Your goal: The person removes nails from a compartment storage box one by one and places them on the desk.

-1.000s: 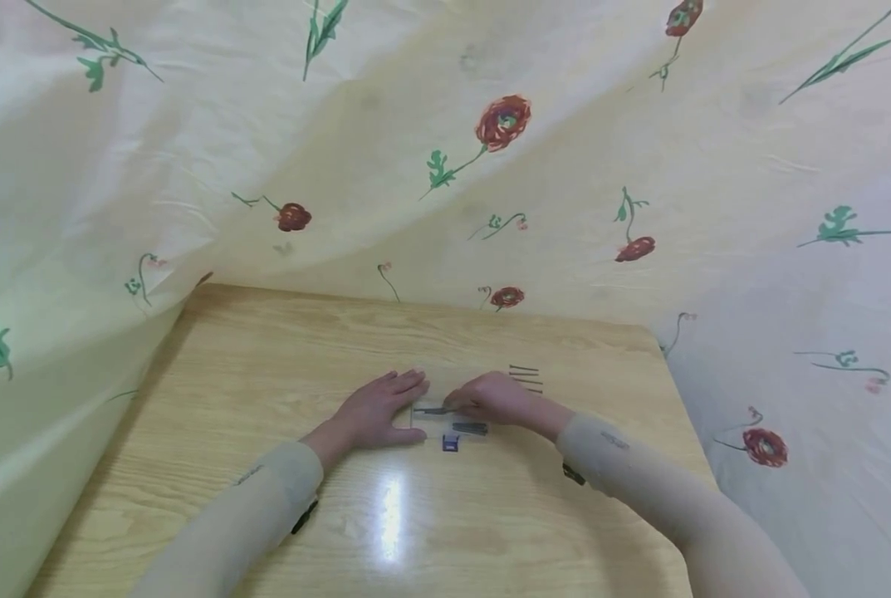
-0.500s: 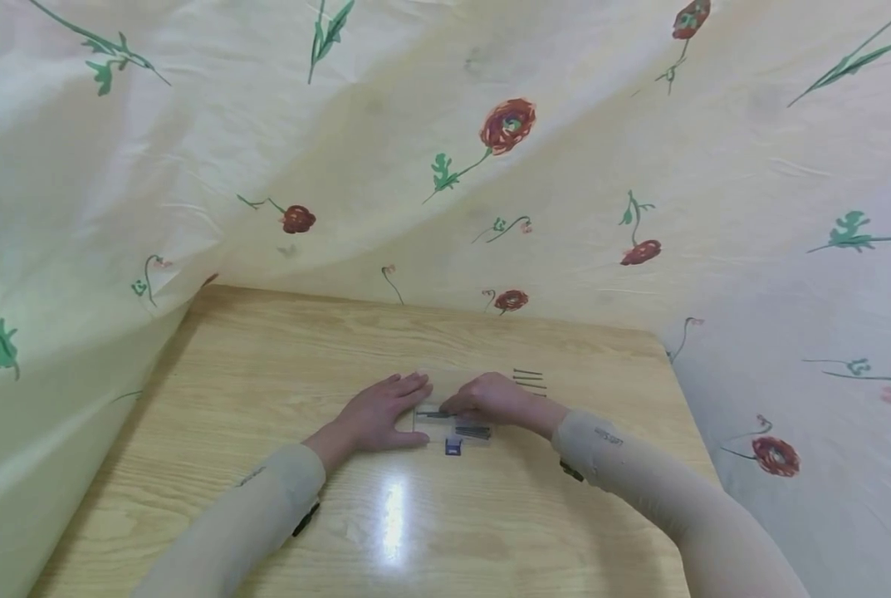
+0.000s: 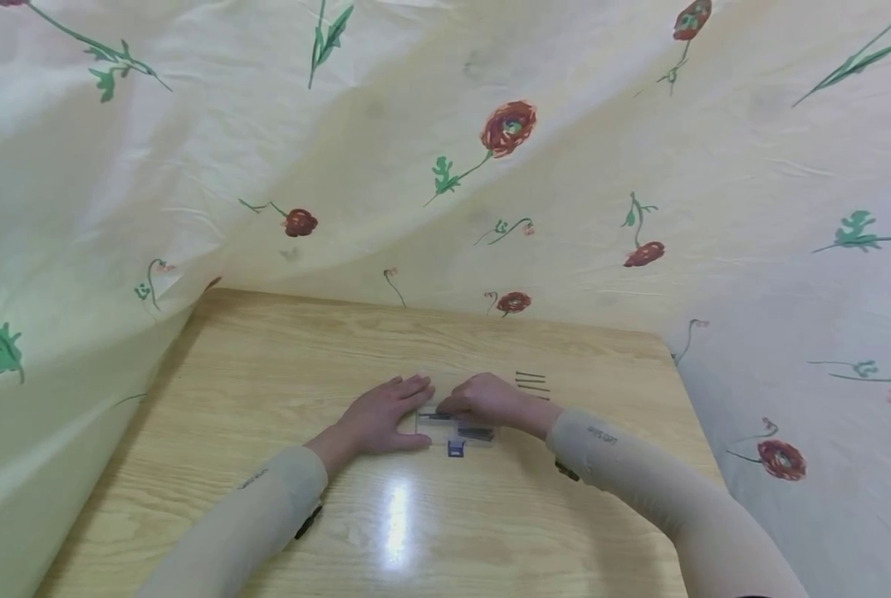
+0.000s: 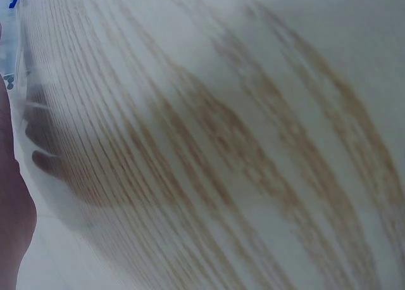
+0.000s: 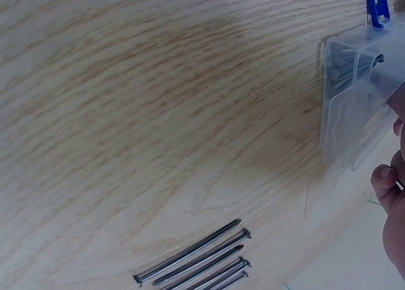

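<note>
A clear plastic box (image 3: 436, 433) with compartments lies open on the table, its blue latch (image 3: 456, 448) on the near side. My left hand (image 3: 379, 418) rests at the box's left edge, fingers and thumb extended. Over the box, my right hand (image 3: 486, 399) has curled fingers and appears to pinch a nail (image 3: 432, 416) in the back left compartment; the fingertips partly hide it. More nails (image 5: 348, 68) lie bundled in the near right compartment. In the left wrist view only the side of the left hand (image 4: 16, 220) shows.
Several loose nails (image 5: 188, 250) lie in a row on the table, right of the box and beyond the right forearm. The wooden table (image 3: 281, 349) is bordered by a flowered cloth (image 3: 385, 166) at the back and sides.
The view has shifted slightly. My right fingers have moved a little to the left over the back compartment, covering more of the nails there. The left hand stays at the box.
</note>
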A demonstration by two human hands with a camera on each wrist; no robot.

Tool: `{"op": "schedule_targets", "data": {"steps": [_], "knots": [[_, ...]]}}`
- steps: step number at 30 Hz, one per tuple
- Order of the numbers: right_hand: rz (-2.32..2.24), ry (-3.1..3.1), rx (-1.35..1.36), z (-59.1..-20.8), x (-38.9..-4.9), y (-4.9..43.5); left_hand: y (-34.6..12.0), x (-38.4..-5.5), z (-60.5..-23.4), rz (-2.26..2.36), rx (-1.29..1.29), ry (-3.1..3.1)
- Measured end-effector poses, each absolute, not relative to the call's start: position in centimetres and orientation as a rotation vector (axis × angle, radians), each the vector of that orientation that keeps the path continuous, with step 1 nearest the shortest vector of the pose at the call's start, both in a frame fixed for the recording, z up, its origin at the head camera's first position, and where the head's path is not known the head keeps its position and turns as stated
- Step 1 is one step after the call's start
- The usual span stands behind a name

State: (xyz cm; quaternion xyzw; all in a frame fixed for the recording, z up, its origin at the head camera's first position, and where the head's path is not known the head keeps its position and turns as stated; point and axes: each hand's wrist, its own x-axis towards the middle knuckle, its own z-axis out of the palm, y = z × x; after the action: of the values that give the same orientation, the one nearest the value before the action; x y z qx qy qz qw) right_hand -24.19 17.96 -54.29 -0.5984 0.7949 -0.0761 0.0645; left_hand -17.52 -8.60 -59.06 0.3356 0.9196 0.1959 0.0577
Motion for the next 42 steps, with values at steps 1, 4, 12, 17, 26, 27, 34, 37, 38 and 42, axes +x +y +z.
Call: {"op": "schedule_targets", "data": {"steps": [1, 4, 12, 17, 26, 27, 34, 37, 38, 42], "knots": [[-0.240, 2.401, -1.809, -54.3, -24.1, 17.9, -8.6, -17.6, -59.1, 0.594, 1.022, 2.788], [-0.247, 2.416, -1.800, -54.3, -24.0, 17.7, -8.5, -17.6, -59.1, 0.596, 1.032, 2.791], [-0.226, 2.450, -1.759, -54.3, -23.8, 17.1, -8.6, -17.6, -59.1, 0.596, 1.024, 2.795], [-0.198, 2.457, -1.765, -54.3, -23.7, 16.9, -8.6, -17.5, -59.0, 0.590, 1.022, 2.791], [-0.222, 2.474, -1.657, -54.1, -23.7, 16.9, -8.5, -17.4, -58.7, 0.583, 1.007, 2.780], [-0.233, 2.478, -1.635, -54.1, -23.7, 16.9, -8.5, -17.4, -58.6, 0.582, 1.004, 2.781], [-0.328, 2.536, -1.455, -54.4, -23.6, 17.8, -8.4, -17.2, -58.4, 0.581, 0.987, 2.782], [-0.421, 2.603, -1.347, -54.2, -23.5, 19.1, -8.2, -17.1, -58.3, 0.595, 0.990, 2.778], [-0.465, 2.628, -1.309, -54.0, -23.4, 19.7, -8.2, -17.1, -58.3, 0.591, 0.993, 2.779], [-0.646, 2.722, -1.155, -53.0, -23.0, 22.7, -8.3, -17.2, -58.2, 0.592, 1.008, 2.789]]}}
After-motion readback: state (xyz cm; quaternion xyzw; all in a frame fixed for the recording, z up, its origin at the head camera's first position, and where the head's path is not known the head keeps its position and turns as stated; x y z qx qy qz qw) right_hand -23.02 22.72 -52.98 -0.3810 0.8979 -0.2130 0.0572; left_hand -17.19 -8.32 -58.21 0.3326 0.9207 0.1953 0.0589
